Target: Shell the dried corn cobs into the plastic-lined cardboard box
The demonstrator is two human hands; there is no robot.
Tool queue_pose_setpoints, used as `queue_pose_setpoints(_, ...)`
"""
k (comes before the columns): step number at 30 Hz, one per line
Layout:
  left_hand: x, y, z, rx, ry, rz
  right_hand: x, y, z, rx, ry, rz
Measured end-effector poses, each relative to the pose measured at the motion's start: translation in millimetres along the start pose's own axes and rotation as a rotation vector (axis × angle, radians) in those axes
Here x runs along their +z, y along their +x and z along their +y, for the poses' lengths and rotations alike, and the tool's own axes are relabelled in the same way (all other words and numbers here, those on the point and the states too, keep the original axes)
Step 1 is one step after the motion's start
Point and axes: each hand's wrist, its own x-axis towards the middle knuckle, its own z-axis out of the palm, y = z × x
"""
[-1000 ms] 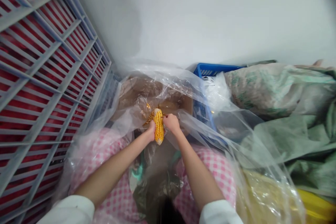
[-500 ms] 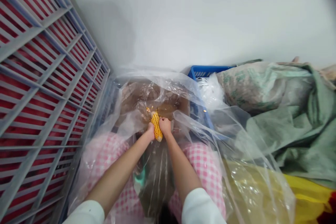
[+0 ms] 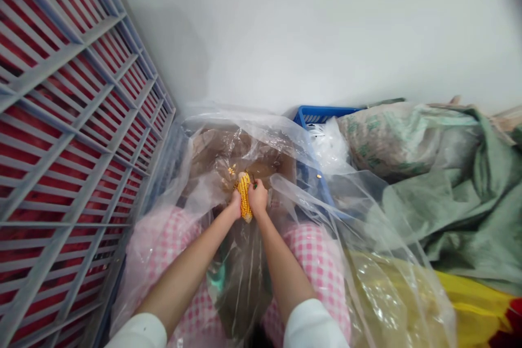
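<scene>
Both my hands grip one yellow corn cob held upright over a clear plastic sheet. My left hand is closed around the cob's left side near its lower end. My right hand is closed on its right side, and something small and dark shows at its fingertips. Loose yellow kernels lie on the plastic just beyond the cob, over a brown cardboard box. The plastic drapes across my lap, where pink checked cloth shows through.
A grey metal grille with red behind it stands close on the left. A white wall is ahead. A blue plastic crate sits behind the box. Greenish woven sacks pile up on the right, with a yellow sack at the lower right.
My hands and the cob have drawn closer together and slightly away from me over the box. The view has shifted a little; more of the yellow sack shows at the lower right.
</scene>
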Motion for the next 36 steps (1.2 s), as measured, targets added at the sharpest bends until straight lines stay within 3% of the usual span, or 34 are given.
queue_pose_setpoints(6,1.9,-4.4,-1.9,0.086,0.011,0.011,-0.6,1.4,3.2,-0.097,0.058,-0.018)
queue_pose_setpoints(36,-1.0,-5.3,-7.8,0.152,0.044,0.003,3.8,2.3,8.8,-0.163,-0.033,-0.049)
